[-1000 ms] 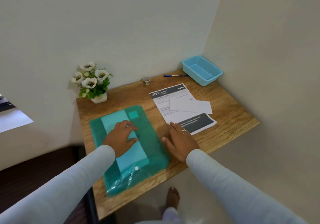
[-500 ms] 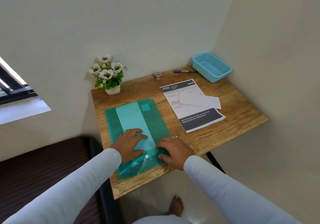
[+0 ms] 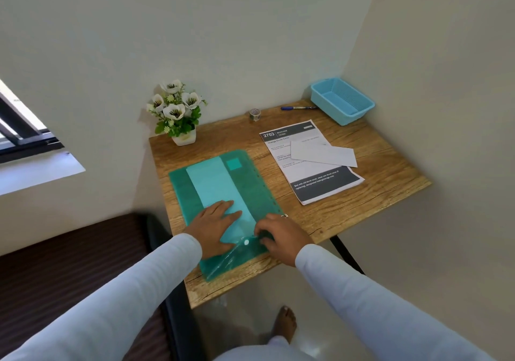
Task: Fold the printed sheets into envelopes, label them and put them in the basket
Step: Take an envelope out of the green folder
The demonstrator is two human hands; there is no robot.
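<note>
A green translucent plastic folder [image 3: 250, 190] lies on the left half of the wooden table [image 3: 384, 190], with pale sheets showing through it. My left hand [image 3: 213, 227] rests flat on the folder's near part, fingers spread. My right hand [image 3: 281, 235] sits at the folder's near right corner, fingertips by the white snap button [image 3: 246, 242] on its flap. A printed sheet [image 3: 320, 185] headed 2703 lies to the right, with a white envelope [image 3: 324, 154] lying across it. The blue basket [image 3: 341, 100] stands at the far right corner.
A blue pen [image 3: 298, 108] and a small roll of tape [image 3: 255, 114] lie along the back edge. A potted plant with white flowers [image 3: 178, 115] stands at the back left. Walls close in behind and to the right. My bare foot [image 3: 284, 324] shows below the table edge.
Both hands slid toward me along the folder to its near end. My right hand moved off the table beside the printed sheet onto the folder's flap by the snap button.
</note>
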